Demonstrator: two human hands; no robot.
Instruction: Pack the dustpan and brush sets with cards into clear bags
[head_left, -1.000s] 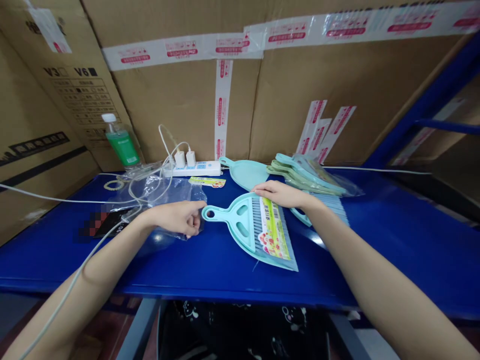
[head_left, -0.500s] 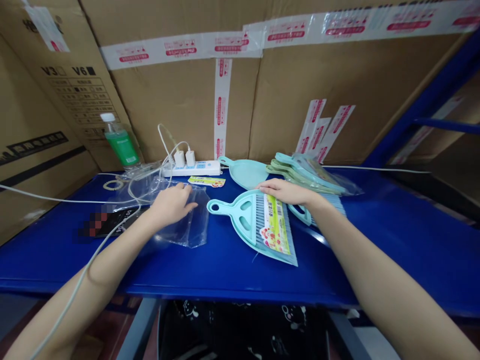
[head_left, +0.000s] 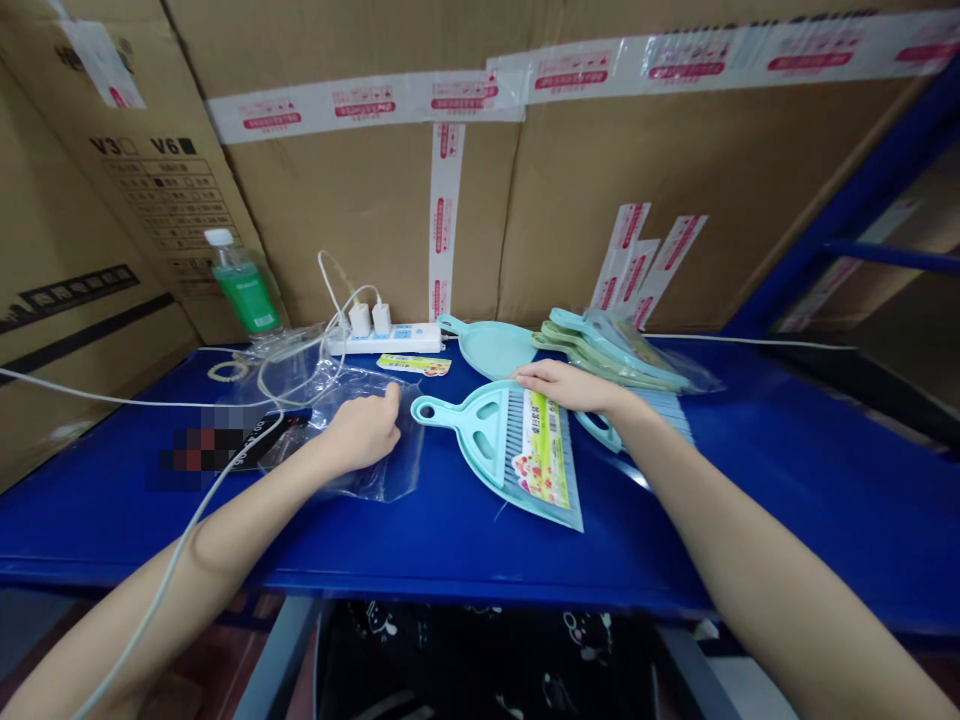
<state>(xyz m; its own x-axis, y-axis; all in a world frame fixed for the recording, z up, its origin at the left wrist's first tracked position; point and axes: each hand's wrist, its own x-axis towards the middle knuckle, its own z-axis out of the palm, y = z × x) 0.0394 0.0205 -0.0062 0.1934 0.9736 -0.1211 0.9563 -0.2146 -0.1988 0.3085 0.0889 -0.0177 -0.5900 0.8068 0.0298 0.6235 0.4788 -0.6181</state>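
Note:
A teal dustpan with a small brush and a printed label (head_left: 510, 440) lies on the blue shelf (head_left: 465, 540) in front of me. My right hand (head_left: 564, 385) rests flat on its far edge, fingers stretched out. My left hand (head_left: 365, 430) lies on a clear plastic bag (head_left: 390, 470) just left of the dustpan's handle, its fingers loosely curled with the forefinger pointing forward.
A stack of bagged dustpan sets (head_left: 615, 350) and one bare dustpan (head_left: 491, 345) lie behind. At the back left are a power strip with chargers (head_left: 382, 335), a green bottle (head_left: 241, 285), cables, more clear bags and a phone (head_left: 262, 440). Cardboard boxes wall the shelf.
My left hand left the dustpan's handle, moved onto the clear bag and shifted slightly right on it. The dustpan slid a little toward the back. My right hand stayed on it.

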